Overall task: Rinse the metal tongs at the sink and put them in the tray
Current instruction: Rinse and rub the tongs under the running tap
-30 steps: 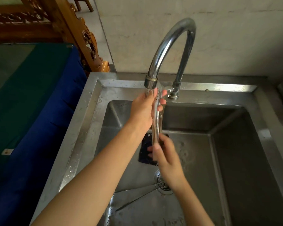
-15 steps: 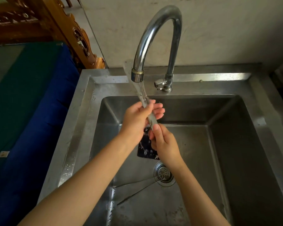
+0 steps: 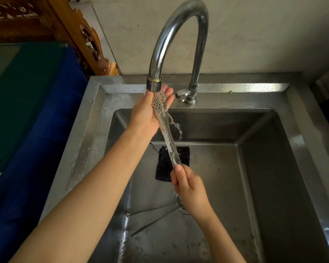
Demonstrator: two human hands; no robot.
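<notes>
The metal tongs (image 3: 166, 133) slant over the steel sink (image 3: 264, 168), perforated end up under the spout of the curved tap (image 3: 171, 35). Water runs down them and splashes off to the right. My left hand (image 3: 146, 112) cups the perforated end just below the spout, fingers partly spread behind it. My right hand (image 3: 188, 185) grips the lower handle end above the drain. No tray is in view.
A black cloth (image 3: 164, 166) lies on the sink floor behind the tongs. The drain (image 3: 179, 204) sits partly under my right hand. A blue and green covered surface (image 3: 27, 111) borders the sink's left side, with carved wooden furniture (image 3: 91, 40) behind.
My left hand slid up the tongs from the middle to the perforated end at the spout. My right hand moved down to the handle end, so the hands are now far apart.
</notes>
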